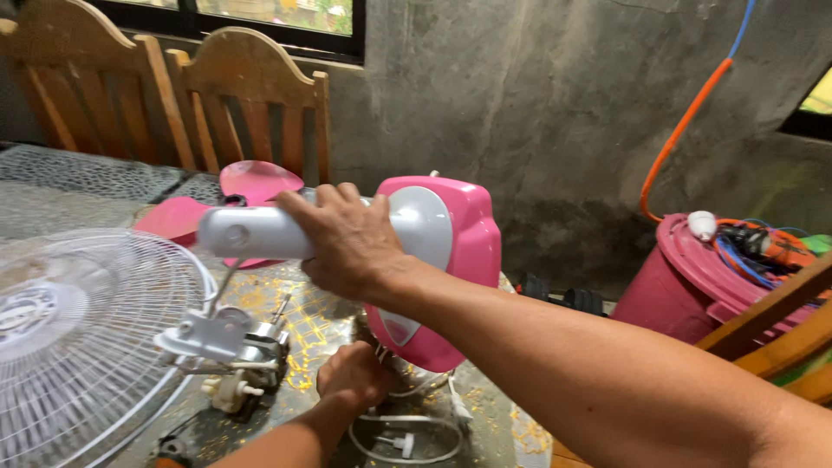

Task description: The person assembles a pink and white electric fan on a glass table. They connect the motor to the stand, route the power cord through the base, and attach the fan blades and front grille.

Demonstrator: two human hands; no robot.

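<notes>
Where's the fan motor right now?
The fan motor lies on the table, lower left of the head view, between the white fan grille and the left hand.

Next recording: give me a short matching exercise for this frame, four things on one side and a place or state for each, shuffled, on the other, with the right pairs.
Things:
1. right hand
2. left hand
3. white fan grille
4. pink bucket

Places or states:
A. lies flat at the left of the table
B. wrapped over the grey stem of the pink fan base
C. stands off the table at the right, wires heaped on its lid
D. low on the table under the base, by the white cord

Pairs: 1-B, 2-D, 3-A, 4-C
</notes>
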